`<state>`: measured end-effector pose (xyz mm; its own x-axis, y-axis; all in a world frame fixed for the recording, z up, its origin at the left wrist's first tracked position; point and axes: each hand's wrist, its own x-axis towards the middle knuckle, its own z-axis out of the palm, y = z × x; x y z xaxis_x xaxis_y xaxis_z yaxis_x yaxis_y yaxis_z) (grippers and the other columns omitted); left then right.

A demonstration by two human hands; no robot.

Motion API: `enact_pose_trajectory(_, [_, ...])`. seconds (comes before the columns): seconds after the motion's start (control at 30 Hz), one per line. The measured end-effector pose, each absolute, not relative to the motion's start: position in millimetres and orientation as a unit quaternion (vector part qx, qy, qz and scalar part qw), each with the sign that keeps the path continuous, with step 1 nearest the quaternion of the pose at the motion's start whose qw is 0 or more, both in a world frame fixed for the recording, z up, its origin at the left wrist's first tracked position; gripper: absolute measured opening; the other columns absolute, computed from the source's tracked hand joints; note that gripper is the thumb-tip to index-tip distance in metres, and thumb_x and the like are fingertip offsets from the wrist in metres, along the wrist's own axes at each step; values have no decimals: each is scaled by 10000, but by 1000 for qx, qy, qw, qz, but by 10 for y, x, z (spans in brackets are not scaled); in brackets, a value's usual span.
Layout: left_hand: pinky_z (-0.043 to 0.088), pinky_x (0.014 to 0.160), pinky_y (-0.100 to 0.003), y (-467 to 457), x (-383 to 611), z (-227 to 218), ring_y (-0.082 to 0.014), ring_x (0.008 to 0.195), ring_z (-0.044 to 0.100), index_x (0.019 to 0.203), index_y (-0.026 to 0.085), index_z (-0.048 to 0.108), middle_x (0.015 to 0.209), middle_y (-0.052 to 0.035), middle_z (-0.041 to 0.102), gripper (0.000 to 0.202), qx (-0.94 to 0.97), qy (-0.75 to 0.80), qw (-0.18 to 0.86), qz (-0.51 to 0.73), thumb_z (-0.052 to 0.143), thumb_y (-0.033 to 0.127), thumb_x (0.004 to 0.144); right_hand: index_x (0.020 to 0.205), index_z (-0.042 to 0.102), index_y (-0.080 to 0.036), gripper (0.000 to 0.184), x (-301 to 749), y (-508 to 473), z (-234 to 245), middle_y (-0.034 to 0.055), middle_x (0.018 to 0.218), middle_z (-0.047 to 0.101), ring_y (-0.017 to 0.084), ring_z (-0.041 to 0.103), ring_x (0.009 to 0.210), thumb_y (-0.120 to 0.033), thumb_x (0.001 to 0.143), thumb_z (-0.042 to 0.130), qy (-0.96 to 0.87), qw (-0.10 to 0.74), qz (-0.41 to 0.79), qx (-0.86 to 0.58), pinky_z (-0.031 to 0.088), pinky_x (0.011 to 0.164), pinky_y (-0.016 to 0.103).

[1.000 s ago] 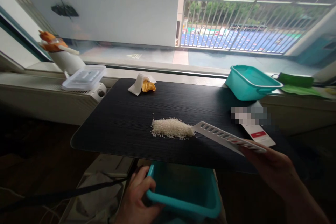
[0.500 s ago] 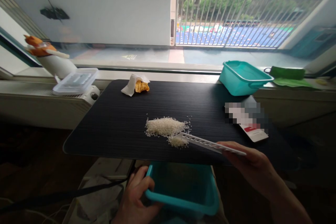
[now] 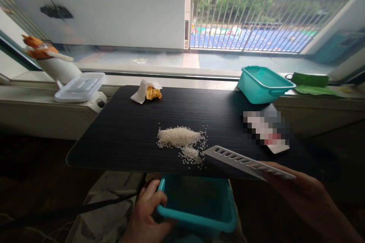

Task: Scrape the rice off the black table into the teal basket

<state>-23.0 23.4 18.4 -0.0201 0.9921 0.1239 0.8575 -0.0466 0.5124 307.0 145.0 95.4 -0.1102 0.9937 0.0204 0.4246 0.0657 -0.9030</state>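
A pile of white rice (image 3: 179, 136) lies on the black table (image 3: 128, 133), with a smaller clump (image 3: 190, 153) and loose grains nearer the front edge. My right hand (image 3: 296, 191) grips a white slotted plastic lid (image 3: 245, 160), whose tip rests on the table just right of the small clump. My left hand (image 3: 146, 214) is closed on the rim of a teal plastic bin (image 3: 199, 205), held below the table's front edge under the rice.
A second teal bin (image 3: 262, 83) stands at the table's back right beside a blurred card (image 3: 266, 129). A tissue with an orange scrap (image 3: 146, 92) lies at the back. A clear lidded box (image 3: 81, 86) and a white cup sit on the left sill. Green cloth (image 3: 312, 83) lies right.
The slotted lid dragged a small clump of rice from the pile toward the front edge, then drew back to the right. The left hand and lower bin stayed in place.
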Motion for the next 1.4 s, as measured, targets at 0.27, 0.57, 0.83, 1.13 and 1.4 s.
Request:
enact_pose_trajectory(0.27, [505,725,-265,233,-262,164,-202,859,661,642,220,528,956,-36,650,193,693,670,132,231,695,139,589,881,831,-262,296,3039,1381,1088,47,857,809,251,750,767,-510,738,755,-646,319,442,-534,609,670,235])
enact_pose_trajectory(0.57, [516,738,-270,228,-241,211,-203,860,661,630,221,523,940,-25,653,192,676,684,145,233,695,145,591,929,810,-291,197,3093,1532,862,9,912,814,241,758,809,-401,772,766,-652,338,432,-524,615,726,245])
enact_pose_trajectory(0.83, [514,744,-268,237,-265,198,-200,862,664,639,218,530,952,-28,653,208,674,686,155,227,721,144,604,916,812,-278,193,3012,1517,950,18,913,811,239,753,806,-409,783,761,-663,332,447,-500,617,719,257])
enact_pose_trajectory(1.13, [509,737,-261,231,-271,190,-204,869,674,639,220,538,950,-22,656,208,675,684,140,240,721,138,583,910,819,-264,293,2928,1577,914,38,889,812,274,756,796,-509,762,757,-657,330,435,-520,630,724,318])
enact_pose_trajectory(1.4, [514,723,-245,232,-279,201,-191,831,669,635,226,530,895,-10,646,203,673,685,135,243,707,141,585,872,822,-291,267,2956,1548,923,29,891,813,281,757,825,-507,717,793,-623,359,442,-536,629,759,323])
